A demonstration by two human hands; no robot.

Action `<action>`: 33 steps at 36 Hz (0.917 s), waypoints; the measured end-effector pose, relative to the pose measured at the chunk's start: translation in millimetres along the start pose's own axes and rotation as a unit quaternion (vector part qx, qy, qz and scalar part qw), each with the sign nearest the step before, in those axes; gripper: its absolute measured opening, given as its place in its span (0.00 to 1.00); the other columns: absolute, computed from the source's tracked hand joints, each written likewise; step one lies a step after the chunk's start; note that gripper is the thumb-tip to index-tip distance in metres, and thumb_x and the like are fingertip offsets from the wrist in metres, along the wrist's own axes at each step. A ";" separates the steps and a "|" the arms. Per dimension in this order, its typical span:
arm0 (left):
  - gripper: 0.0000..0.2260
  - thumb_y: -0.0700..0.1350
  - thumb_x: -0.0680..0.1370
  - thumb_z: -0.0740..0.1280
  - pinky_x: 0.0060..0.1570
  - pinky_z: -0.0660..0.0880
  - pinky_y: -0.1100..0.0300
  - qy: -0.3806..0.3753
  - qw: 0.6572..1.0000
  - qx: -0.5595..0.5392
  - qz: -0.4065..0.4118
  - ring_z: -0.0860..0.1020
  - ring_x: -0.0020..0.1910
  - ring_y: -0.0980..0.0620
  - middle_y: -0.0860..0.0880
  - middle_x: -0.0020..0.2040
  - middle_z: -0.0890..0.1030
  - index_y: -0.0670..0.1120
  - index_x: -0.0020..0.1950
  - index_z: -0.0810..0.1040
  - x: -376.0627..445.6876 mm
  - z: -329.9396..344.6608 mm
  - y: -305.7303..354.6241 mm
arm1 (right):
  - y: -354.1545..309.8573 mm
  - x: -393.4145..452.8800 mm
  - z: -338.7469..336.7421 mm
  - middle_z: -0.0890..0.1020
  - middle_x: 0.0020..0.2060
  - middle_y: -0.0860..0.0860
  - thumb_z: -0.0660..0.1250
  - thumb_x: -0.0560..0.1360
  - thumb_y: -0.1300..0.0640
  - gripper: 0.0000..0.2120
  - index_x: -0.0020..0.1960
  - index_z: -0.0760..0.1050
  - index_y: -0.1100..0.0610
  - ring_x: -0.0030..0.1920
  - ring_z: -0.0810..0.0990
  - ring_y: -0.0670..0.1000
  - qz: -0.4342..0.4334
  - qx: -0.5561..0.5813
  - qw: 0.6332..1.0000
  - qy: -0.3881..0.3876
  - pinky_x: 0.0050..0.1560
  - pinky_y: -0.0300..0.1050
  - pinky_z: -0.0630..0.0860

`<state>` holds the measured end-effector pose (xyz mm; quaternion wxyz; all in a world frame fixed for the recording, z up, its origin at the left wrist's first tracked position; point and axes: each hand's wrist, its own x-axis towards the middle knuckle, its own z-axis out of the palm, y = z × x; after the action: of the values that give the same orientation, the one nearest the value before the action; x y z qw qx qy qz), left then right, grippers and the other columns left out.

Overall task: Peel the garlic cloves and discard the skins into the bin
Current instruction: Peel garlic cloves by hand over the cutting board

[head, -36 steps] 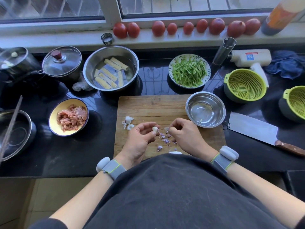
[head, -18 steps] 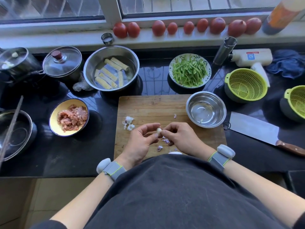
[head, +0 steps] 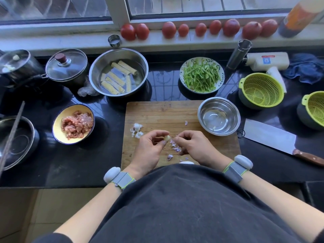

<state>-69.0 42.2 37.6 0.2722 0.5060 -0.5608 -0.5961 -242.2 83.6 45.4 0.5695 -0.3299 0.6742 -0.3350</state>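
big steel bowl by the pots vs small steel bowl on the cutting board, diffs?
The big steel bowl stands on the black counter and holds pale rolled strips in liquid; the small steel bowl sits on the cutting board corner, holding only one small pale piece. The big steel bowl is wider and deeper than the small steel bowl. Both are round, shiny, upright.

Scored wooden board [head: 163, 111], shiny steel bowl [head: 203, 109]

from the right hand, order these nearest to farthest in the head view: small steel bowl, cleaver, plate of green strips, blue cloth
Measured from the right hand:
1. Small steel bowl, just beyond it on the cutting board's right corner.
2. Cleaver, off to the right on the black counter.
3. Plate of green strips, farther back, beyond the board.
4. Blue cloth, far right rear.
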 end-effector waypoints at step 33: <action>0.14 0.29 0.75 0.70 0.51 0.78 0.64 -0.003 0.987 -0.151 -0.049 0.83 0.53 0.53 0.49 0.51 0.86 0.46 0.54 0.82 -3.1 1.5 1.3 | -6.4 0.3 -0.8 0.83 0.36 0.55 0.68 0.78 0.61 0.05 0.46 0.81 0.57 0.30 0.79 0.50 -0.022 -0.053 0.997 0.047 0.32 0.44 0.79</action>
<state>-69.7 45.3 39.5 0.3144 0.4843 -0.4401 -0.6877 -242.6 79.8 50.6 0.5115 -0.3581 0.7095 -0.3268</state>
